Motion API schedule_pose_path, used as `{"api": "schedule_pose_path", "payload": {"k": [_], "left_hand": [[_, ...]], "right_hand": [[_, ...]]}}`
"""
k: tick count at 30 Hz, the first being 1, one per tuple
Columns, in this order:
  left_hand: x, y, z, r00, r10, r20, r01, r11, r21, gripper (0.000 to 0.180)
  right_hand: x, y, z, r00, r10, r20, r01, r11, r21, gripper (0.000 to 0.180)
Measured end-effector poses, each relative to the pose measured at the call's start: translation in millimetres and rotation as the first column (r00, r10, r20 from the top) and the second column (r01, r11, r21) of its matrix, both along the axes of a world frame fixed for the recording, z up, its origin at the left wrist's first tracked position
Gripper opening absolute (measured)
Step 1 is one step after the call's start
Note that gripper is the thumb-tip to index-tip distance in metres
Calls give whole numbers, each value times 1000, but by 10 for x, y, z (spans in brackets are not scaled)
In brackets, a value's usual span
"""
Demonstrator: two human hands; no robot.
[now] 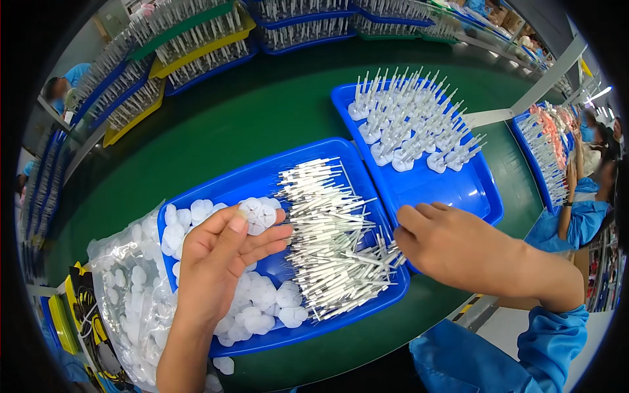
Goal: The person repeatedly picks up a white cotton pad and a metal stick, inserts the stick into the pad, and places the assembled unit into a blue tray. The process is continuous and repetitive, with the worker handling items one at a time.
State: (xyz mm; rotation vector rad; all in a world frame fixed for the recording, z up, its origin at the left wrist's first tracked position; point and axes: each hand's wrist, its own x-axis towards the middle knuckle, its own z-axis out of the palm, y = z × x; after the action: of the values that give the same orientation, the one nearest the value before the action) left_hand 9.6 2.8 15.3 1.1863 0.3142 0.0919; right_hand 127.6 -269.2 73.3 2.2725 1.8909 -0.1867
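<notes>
My left hand (219,252) pinches a white, lobed plastic disc (260,215) between thumb and fingers, above a blue tray (246,173). Many similar white discs (259,295) lie loose in the left part of that tray. Its right part holds a heap of thin white sticks with grey ends (331,242). My right hand (449,245) is by the tray's right edge, beside the sticks. Its fingers are curled together and pointing down; whatever they may grip is hidden.
Behind, a second blue tray (458,190) carries many discs with sticks standing upright (406,121). A clear plastic bag of discs (134,288) lies at left. Stacked trays (203,49) line the far side of the green table (288,98). Another person's arm (569,190) shows at right.
</notes>
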Motion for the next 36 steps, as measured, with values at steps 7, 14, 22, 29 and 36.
{"api": "schedule_pose_path", "payload": {"k": [7, 14, 22, 29, 36], "left_hand": [[-18, 19, 20, 1000, 2, 16, -2, 1000, 8, 33], [-86, -111, -45, 927, 2, 376, -7, 1000, 13, 33], [-179, -152, 7, 957, -126, 262, 107, 991, 85, 30], [-119, -142, -19, 995, -58, 81, 58, 998, 8, 21], [-120, -92, -49, 970, -188, 156, 215, 961, -175, 29]], "right_hand": [[322, -71, 231, 836, -252, -487, 291, 957, 5, 10], [-69, 447, -184, -435, -117, -893, 342, 896, -284, 26], [-235, 773, -449, -630, -21, -776, 373, 868, -327, 34], [-264, 571, -454, -75, 99, -992, 708, 706, 17, 32], [-300, 510, -544, 33, 144, -989, 726, 676, 123, 25]]}}
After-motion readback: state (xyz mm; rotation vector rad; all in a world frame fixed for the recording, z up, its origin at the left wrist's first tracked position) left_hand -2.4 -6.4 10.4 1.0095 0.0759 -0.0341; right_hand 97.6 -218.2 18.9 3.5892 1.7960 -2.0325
